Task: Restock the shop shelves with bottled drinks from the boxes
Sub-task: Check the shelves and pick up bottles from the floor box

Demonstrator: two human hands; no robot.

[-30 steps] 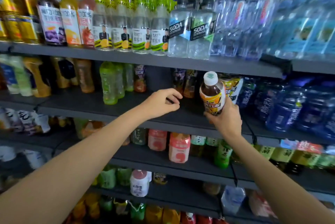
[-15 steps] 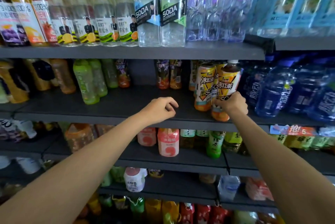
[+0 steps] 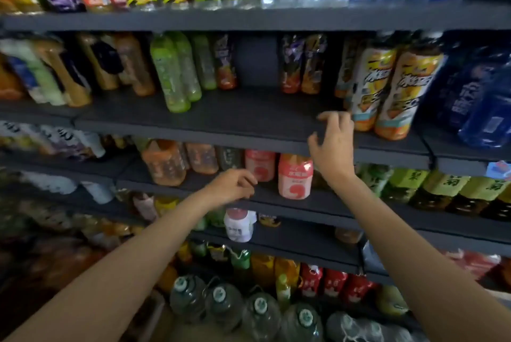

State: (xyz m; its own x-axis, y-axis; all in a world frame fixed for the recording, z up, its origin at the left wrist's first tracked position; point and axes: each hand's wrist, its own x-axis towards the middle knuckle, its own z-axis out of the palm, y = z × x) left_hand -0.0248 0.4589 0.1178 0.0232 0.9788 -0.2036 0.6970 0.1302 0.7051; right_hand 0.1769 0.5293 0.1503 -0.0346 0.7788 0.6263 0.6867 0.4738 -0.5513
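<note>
- Right hand is up at the front lip of the dark shelf, fingers spread and loosely curved, holding nothing, palm facing the shelf edge.
- Its fingertips sit just left of the iced tea bottle, close to it but apart.
- Left hand hangs lower, in front of the next shelf down, fingers curled in loosely, thumb tucked toward them, nothing in its grip.
- Both bare forearms stretch up from the bottom corners of the view, the left one long and diagonal.
- That iced tea bottle stands upright at the shelf's front edge, touching a matching bottle on its left: glossy yellow-and-white wraps with orange bases.
- Beside them on the right, deep blue translucent bottles crowd together.
- Further left along the same shelf, slim pale green bottles lean in the wide lens, with a bare stretch of matte dark shelf between them and the tea.
- Below, a squat pink bottle with a white label stands just right of the left hand.
- Down at the floor, big clear water jugs with green-topped caps stand in a row.
- Against half a second ago: the right hand has let go of the iced tea bottle and slid left and down off it; the left hand has dropped from the tea shelf to the shelf below.
- The view has tipped downward too, and the frame is blurred.
</note>
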